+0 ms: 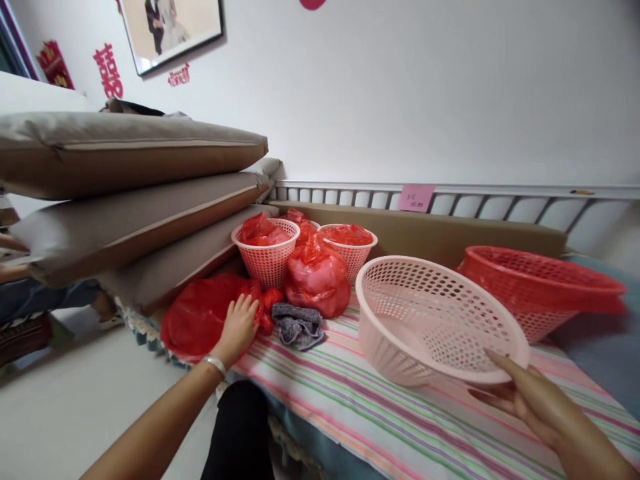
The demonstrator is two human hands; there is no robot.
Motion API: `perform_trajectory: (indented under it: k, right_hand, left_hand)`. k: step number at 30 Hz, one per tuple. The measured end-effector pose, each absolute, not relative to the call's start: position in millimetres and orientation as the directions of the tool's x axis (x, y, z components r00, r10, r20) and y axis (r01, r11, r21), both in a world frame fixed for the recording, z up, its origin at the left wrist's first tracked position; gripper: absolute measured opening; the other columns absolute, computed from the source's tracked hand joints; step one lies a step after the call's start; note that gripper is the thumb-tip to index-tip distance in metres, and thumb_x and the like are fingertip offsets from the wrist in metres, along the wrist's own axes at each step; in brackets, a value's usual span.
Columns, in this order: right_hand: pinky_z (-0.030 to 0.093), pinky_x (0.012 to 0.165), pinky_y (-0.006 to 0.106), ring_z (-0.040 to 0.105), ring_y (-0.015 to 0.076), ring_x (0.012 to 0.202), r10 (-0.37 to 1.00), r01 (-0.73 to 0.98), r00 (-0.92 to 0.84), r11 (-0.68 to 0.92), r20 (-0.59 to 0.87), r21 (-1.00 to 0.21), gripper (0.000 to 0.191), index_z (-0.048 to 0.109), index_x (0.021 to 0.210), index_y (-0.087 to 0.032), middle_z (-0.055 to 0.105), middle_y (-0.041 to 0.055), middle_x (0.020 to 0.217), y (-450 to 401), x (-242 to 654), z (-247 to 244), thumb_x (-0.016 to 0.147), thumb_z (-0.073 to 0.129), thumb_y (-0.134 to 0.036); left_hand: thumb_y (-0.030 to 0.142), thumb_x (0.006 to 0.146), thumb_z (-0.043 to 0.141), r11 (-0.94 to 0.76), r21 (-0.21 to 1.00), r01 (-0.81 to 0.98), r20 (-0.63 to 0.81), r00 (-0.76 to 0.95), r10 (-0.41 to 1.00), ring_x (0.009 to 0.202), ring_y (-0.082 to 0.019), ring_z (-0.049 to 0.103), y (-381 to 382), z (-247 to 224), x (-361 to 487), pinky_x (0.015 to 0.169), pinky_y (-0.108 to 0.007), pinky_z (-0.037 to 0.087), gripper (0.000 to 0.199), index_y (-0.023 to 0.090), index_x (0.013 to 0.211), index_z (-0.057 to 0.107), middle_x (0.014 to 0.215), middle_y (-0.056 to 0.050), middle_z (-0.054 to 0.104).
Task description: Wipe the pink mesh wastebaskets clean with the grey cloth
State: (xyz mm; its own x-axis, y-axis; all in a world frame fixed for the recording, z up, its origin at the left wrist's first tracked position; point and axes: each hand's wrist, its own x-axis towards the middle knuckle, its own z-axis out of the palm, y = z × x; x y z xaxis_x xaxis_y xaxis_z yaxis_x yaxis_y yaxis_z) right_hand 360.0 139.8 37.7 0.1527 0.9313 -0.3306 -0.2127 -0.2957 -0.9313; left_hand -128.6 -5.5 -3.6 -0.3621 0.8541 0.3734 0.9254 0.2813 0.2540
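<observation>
My right hand grips the near right rim of a pale pink plastic basket. Its fingers go over and under the rim, and the basket is tilted so its hollow inside shows. To the left, my left hand lies with fingers stretched out on a crumpled red plastic bag. Beside that hand is a dark grey cloth. A full, translucent red bag sits behind the cloth, its contents blurred by the plastic.
Small pink baskets with red plastic inside stand at the back. A larger basket wrapped in red plastic stands at right. Stacked cushions rise on the left. A striped cloth covers the surface. A person's leg shows at far left.
</observation>
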Motion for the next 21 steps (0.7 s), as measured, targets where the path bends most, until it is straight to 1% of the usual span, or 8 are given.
perform_trajectory:
  k: [2,5,7,9,11,14,18,21]
  right_hand:
    - [0.051,0.061,0.051,0.065,0.0308,0.055,0.927,-0.157,0.145,-0.322,-0.345,-0.934,0.033,0.058,0.088,-0.015,0.066,0.0189,0.065,155,351,48,0.062,0.070,-0.032]
    - [0.050,0.061,0.049,0.064,0.0296,0.052,0.917,-0.112,0.159,-0.353,-0.367,-0.929,0.032,0.056,0.085,-0.012,0.059,0.0143,0.050,174,336,60,0.071,0.066,-0.039]
    - [0.050,0.061,0.048,0.064,0.0272,0.052,0.918,-0.119,0.142,-0.355,-0.370,-0.927,0.031,0.055,0.087,-0.012,0.060,0.0126,0.052,181,326,67,0.074,0.064,-0.038]
    - [0.050,0.062,0.047,0.063,0.0232,0.052,0.925,-0.123,0.103,-0.354,-0.366,-0.927,0.024,0.054,0.088,-0.012,0.062,0.0119,0.057,182,318,75,0.077,0.060,-0.033]
    - [0.050,0.061,0.044,0.062,0.0199,0.051,0.927,-0.121,0.077,-0.357,-0.368,-0.926,0.016,0.052,0.086,-0.011,0.063,0.0117,0.058,177,311,83,0.080,0.055,-0.026]
    - [0.050,0.061,0.042,0.063,0.0193,0.051,0.924,-0.103,0.053,-0.372,-0.379,-0.923,0.010,0.050,0.084,-0.009,0.062,0.0131,0.056,167,306,95,0.082,0.050,-0.020]
    - [0.051,0.063,0.040,0.065,0.0207,0.053,0.919,-0.034,0.013,-0.394,-0.395,-0.918,0.017,0.054,0.083,-0.008,0.062,0.0147,0.057,155,313,104,0.084,0.045,-0.021]
    - [0.052,0.065,0.038,0.067,0.0236,0.057,0.914,-0.014,-0.068,-0.403,-0.401,-0.915,0.022,0.057,0.078,-0.012,0.065,0.0168,0.062,147,319,102,0.083,0.045,-0.029]
  left_hand:
    - [0.011,0.069,0.059,0.350,0.186,0.918,0.385,-0.396,0.834,0.139,-0.038,0.019,-23,-2,-150,0.112,-0.057,0.009,0.053,0.010,0.122,0.056,0.143,-0.020,0.040]
    - [0.007,0.071,0.054,0.394,0.120,0.911,0.370,-0.409,0.834,0.130,-0.036,0.040,-43,0,-174,0.111,-0.057,0.011,0.025,0.013,0.090,0.069,0.120,-0.017,0.063]
    - [0.010,0.077,0.048,0.399,0.107,0.911,0.377,-0.409,0.831,0.117,-0.032,0.054,-49,7,-185,0.110,-0.056,0.015,0.022,0.015,0.076,0.069,0.102,-0.014,0.071]
    - [0.015,0.082,0.044,0.406,0.116,0.907,0.410,-0.416,0.812,0.107,-0.031,0.060,-50,23,-193,0.107,-0.058,0.019,0.024,0.016,0.079,0.068,0.096,-0.013,0.072]
    - [0.021,0.085,0.041,0.413,0.139,0.900,0.458,-0.428,0.779,0.101,-0.029,0.062,-47,46,-199,0.106,-0.057,0.023,0.027,0.016,0.086,0.067,0.097,-0.013,0.072]
    - [0.028,0.089,0.037,0.415,0.179,0.892,0.539,-0.442,0.717,0.096,-0.025,0.063,-40,86,-204,0.104,-0.047,0.030,0.030,0.017,0.090,0.066,0.097,-0.010,0.072]
    - [0.032,0.090,0.034,0.428,0.232,0.874,0.639,-0.468,0.610,0.093,-0.024,0.063,-31,137,-201,0.087,-0.033,0.042,0.035,0.015,0.097,0.064,0.100,-0.012,0.071]
    - [0.034,0.090,0.035,0.401,0.265,0.877,0.686,-0.463,0.561,0.090,-0.022,0.063,-27,167,-191,0.076,-0.027,0.042,0.035,0.016,0.099,0.064,0.099,-0.010,0.070]
